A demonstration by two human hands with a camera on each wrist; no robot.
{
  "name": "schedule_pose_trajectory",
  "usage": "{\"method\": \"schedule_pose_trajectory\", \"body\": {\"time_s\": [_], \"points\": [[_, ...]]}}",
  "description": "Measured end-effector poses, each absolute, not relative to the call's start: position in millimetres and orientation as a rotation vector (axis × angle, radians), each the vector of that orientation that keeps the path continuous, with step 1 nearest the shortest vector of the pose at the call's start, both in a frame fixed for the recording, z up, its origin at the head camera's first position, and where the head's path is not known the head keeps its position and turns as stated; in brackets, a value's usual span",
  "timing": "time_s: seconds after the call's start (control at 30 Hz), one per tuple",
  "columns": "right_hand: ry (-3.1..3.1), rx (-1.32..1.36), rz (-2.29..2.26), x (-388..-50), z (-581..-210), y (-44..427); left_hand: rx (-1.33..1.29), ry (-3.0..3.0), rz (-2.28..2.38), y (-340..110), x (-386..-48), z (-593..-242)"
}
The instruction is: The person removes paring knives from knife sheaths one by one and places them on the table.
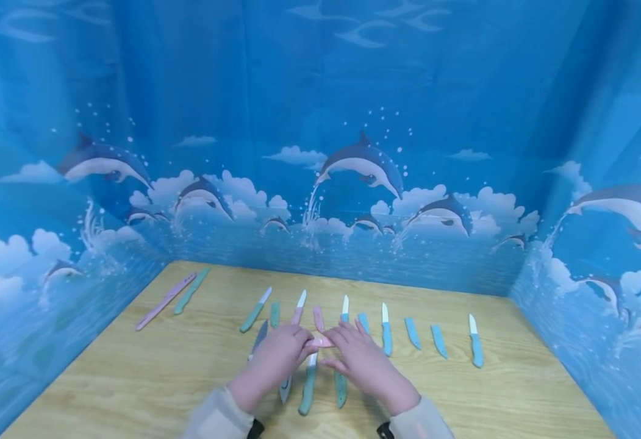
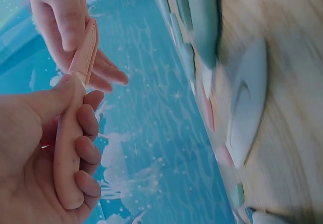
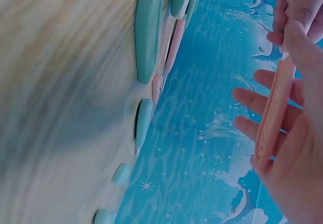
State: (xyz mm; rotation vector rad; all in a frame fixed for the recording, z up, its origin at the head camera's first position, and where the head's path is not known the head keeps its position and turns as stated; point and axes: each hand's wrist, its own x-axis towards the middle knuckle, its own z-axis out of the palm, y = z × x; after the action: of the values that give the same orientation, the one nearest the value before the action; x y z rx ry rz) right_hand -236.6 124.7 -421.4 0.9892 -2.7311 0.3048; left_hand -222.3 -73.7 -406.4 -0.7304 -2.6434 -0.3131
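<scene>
The pink knife (image 2: 68, 158) is at the left of the left wrist frame and just below the centre of the head frame, between the two hands. Left hand (image 1: 282, 353): fingers curled around the handle, thumb laid along its upper end. Right hand (image 1: 358, 360): thumb and extended fingers pinch the pink sheath (image 3: 275, 110), which lies in line with the handle. The seating depth of the blade cannot be determined.

Caution: a skewed pull or push could make the edge bind against the sheath wall; a sudden release could then carry the right fingers onto the blade. The extended right fingers may also let the sheath slip or rotate.

Caution: a green-handled knife (image 1: 307, 393) lies on the tabletop (image 1: 133, 390) at lower centre of the head frame, its bare blade pointing toward the hands. Lowering either hand without looking could cause contact with that blade, or knock the nearby green sheath (image 1: 341, 390) aside.
</scene>
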Motion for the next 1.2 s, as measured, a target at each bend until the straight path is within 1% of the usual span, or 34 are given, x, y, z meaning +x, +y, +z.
{"method": "schedule_pose_trajectory", "body": {"time_s": [0.23,0.4,0.7,1.2], "points": [[-2.616,0.944,0.405,-226,-423,146,-0.841,-2.514,-0.293,-51,-217,-411],[-2.614,0.918,0.404,-218,-422,160,-0.87,-2.577,-0.376,-39,-213,-411],[-2.496,0.993,0.374,-210,-422,171,-0.912,-2.638,-0.393,-34,-208,-410],[-2.571,1.078,0.416,-212,-422,179,-0.968,-2.571,-0.326,-31,-204,-416]]}}
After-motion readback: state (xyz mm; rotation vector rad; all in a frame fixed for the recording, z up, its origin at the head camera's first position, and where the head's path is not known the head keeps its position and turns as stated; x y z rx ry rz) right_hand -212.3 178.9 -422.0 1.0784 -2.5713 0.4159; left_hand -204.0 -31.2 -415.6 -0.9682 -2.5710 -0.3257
